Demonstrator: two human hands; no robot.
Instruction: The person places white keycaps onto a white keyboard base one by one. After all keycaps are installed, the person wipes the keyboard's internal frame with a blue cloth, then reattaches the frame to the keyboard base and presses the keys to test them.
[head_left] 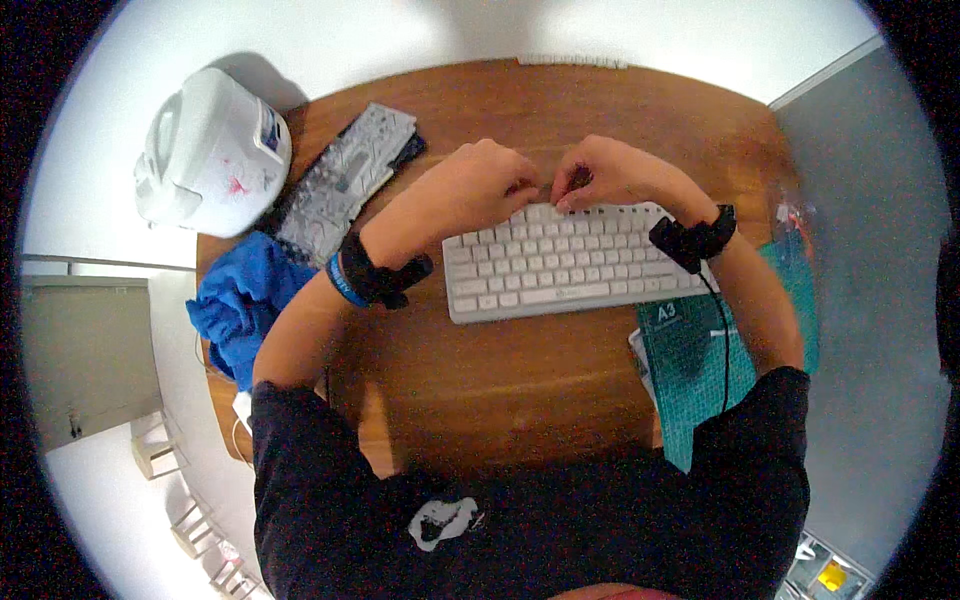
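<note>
A white keyboard (560,262) lies on the wooden table in front of me, tilted slightly up to the right. Both hands meet above its far edge, by the top row of keys. My left hand (478,185) has curled fingers drawn together just over the upper keys. Beside it, my right hand (608,172) holds thumb and forefinger in a pinch close to the same row. Whatever lies between the fingertips of either hand is too small or hidden to name. Each wrist wears a black strap; a blue band (345,283) sits beside the left one.
At the left stand a white rice cooker (215,150), a grey patterned flat panel (345,180) and a crumpled blue cloth (245,305). A green cutting mat (685,375) lies partly under my right forearm. A grey partition (860,250) rises at the right. A white strip (572,62) lies along the far table edge.
</note>
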